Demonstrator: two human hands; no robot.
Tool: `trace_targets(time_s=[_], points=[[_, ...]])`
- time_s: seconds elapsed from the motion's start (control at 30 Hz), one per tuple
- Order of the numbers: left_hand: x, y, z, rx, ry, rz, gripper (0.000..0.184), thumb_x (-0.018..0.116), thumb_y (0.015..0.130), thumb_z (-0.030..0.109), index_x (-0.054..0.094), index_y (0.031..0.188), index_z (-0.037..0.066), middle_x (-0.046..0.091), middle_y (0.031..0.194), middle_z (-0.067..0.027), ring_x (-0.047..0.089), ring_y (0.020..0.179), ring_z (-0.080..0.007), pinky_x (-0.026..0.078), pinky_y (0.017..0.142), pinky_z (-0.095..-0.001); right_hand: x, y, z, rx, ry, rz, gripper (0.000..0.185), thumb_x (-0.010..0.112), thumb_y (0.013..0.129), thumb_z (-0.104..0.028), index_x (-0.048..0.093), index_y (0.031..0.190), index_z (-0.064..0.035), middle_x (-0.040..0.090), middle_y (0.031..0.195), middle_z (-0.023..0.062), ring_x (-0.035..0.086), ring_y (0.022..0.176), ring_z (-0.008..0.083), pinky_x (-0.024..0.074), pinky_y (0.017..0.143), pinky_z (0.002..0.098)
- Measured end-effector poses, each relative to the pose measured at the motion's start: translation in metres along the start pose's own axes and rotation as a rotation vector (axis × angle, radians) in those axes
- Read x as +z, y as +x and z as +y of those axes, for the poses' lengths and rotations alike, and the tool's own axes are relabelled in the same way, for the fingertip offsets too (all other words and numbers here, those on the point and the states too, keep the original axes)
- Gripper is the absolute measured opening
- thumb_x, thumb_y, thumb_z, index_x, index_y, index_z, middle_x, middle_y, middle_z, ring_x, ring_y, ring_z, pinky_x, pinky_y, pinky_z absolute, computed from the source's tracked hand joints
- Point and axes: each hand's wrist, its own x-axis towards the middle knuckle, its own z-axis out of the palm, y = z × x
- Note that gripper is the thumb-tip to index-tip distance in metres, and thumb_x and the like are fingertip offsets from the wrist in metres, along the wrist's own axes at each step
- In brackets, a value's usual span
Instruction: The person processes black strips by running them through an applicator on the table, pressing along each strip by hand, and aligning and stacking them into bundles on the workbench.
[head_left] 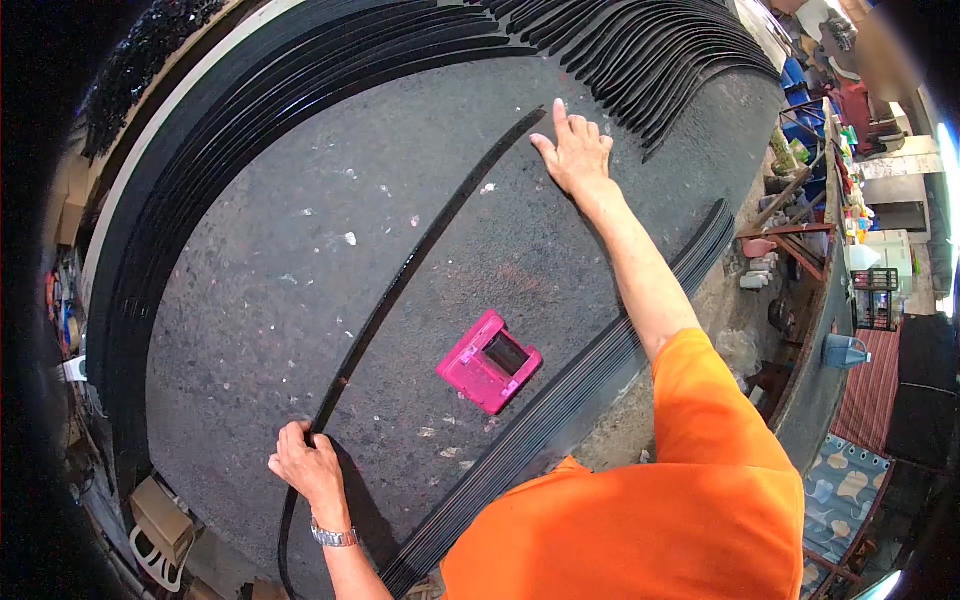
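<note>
A long, thin black strip (400, 275) runs diagonally over the dark table top (260, 270), bowed along its length. My left hand (308, 468), with a metal watch on the wrist, has its fingers closed around the strip near its lower part; the strip's tail hangs below the hand. At the strip's upper end, my right hand (578, 150) rests on the table with thumb and fingers apart, its thumb close beside the tip. Whether the thumb touches the strip I cannot tell. Between my arms lies a pink, box-shaped piece (470, 375) with a dark rectangular opening.
A stack of similar strips (570, 400) lies along the near edge. More curved strips (185, 220) line the left and far edge, and a fanned row (650, 60) lies at the upper right. Past the table stand a blue jug (846, 352) and a black crate (876, 297).
</note>
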Motion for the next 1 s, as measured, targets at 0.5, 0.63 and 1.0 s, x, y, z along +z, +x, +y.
trace_targets(time_s=[0.5,0.63,1.0], points=[[0.018,0.106,0.043,-0.03,-0.175,0.114,0.026,0.067,0.083,0.012,0.069,0.109,0.012,0.074,0.101,-0.01,0.07,0.1,-0.0296,0.041,0.085,-0.0471,-0.01,-0.106,0.041,-0.034,0.064,-0.019,0.072,0.057,0.103,-0.044,0.036,0.158,-0.0031,0.047,0.156,0.0166,0.043,0.144,0.0336,0.0345,0.114,0.053],[0.011,0.108,0.044,-0.085,-0.21,0.021,0.034,0.068,0.083,0.017,0.068,0.116,0.011,0.074,0.106,-0.0086,0.069,0.105,-0.0269,0.039,0.092,-0.0454,0.001,-0.121,0.049,-0.099,-0.037,-0.013,0.064,0.05,0.106,-0.043,0.041,0.156,-0.0039,0.043,0.16,0.0167,0.042,0.146,0.0341,0.0345,0.116,0.0511],[-0.02,-0.021,-0.081,-0.236,-0.133,0.085,0.058,0.08,0.079,0.036,0.065,0.129,0.012,0.066,0.125,-0.0096,0.059,0.124,-0.0257,0.03,0.107,-0.0488,-0.011,-0.136,0.073,-0.21,-0.009,-0.037,0.048,0.062,0.1,-0.038,0.063,0.135,-0.0046,0.059,0.145,0.0179,0.055,0.135,0.0343,0.0471,0.108,0.0472]])
